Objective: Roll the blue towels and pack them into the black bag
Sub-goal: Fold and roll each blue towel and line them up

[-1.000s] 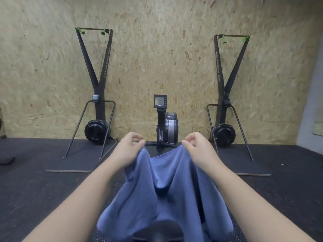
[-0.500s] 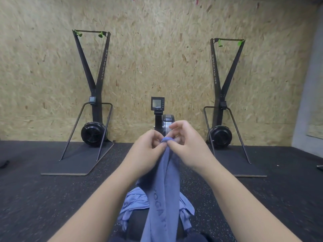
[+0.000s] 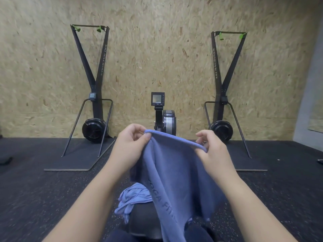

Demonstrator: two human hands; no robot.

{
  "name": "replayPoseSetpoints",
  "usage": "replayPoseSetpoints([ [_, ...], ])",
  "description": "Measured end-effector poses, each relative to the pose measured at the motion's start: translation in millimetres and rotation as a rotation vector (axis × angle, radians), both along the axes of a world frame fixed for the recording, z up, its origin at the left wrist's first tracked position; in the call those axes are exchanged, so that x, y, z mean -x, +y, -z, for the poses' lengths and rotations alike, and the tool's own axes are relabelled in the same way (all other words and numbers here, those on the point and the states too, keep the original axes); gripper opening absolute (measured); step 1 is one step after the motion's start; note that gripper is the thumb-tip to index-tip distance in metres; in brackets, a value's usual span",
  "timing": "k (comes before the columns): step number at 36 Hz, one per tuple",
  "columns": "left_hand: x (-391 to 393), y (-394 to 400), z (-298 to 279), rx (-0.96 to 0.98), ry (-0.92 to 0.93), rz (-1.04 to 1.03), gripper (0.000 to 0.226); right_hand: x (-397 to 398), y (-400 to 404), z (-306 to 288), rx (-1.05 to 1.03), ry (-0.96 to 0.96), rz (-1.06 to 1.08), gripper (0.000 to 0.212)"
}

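A wall of pale tan oriented-strand-board panels [image 3: 157, 58] fills the far side of the room, meeting a grey painted wall section [image 3: 309, 102] at the right edge. The floor is black speckled rubber matting [image 3: 35, 189]. Against the board wall stand 2 black Y-shaped ski machines with green handles, one on the left [image 3: 95, 95] and one on the right [image 3: 222, 95], each on a flat dark base plate. Between them sits a black rowing machine with a small square monitor [image 3: 161, 116].

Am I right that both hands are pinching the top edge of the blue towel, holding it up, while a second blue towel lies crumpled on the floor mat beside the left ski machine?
Nearly: in the head view the second blue towel lies crumpled on the black seat below the hands, not beside the ski machine. The left hand and right hand do pinch the blue towel.
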State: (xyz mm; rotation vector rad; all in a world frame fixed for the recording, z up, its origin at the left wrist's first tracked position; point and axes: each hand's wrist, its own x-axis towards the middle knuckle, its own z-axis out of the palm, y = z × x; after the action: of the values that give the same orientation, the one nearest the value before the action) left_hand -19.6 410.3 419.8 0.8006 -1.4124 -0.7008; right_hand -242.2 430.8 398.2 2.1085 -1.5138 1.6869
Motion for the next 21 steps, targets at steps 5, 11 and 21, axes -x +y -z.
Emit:
replayPoseSetpoints([
  [5, -8.3, -2.3, -0.3, -0.004, 0.121, -0.038, 0.015, 17.5, 7.2, 3.9, -0.039, -0.129, 0.131, 0.021],
  [11, -12.7, -3.8, -1.3, -0.058, 0.178, -0.096, 0.012, 16.5, 17.8, 6.6, -0.114, -0.289, 0.152, 0.02],
  [21, 21.8, 29.7, 19.4, -0.136, 0.132, 0.031, 0.009, -59.8, 30.1, 0.3, -0.324, -0.473, -0.271, 0.024],
])
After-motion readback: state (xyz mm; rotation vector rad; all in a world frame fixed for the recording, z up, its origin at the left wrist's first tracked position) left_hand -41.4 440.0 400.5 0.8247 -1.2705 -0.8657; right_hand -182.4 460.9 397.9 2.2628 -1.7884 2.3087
